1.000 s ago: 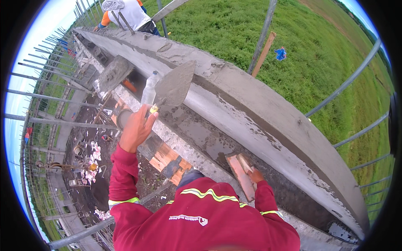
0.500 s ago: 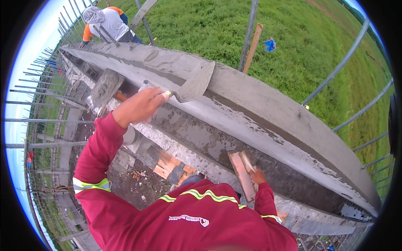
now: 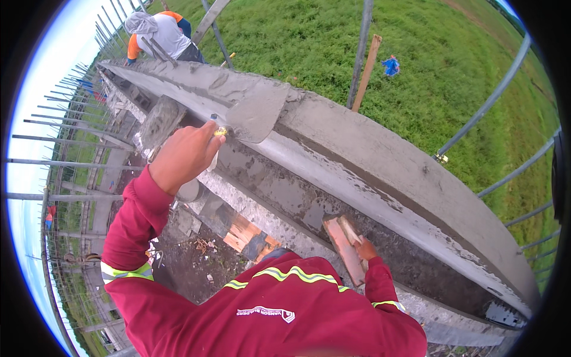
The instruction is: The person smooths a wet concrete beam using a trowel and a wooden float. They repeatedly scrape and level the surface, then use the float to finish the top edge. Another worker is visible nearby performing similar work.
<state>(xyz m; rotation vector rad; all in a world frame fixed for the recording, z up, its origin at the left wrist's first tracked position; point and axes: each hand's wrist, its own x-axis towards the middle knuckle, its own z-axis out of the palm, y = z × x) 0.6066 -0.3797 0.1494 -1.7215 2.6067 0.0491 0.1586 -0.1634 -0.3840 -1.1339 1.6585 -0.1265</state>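
The concrete wall [image 3: 410,166] is backed by grass [image 3: 452,77]. Near its top edge, a trowel [image 3: 259,114] is gripped by the left hand [image 3: 185,152], fingers closed; over the trough [image 3: 285,189], a float [image 3: 344,251] by the right hand [image 3: 366,249], fingers curled. Gouging could be caused by a tilted blade.

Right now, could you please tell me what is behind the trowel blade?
The grey concrete wall shows around the trowel blade; whatever the blade itself covers cannot be seen.
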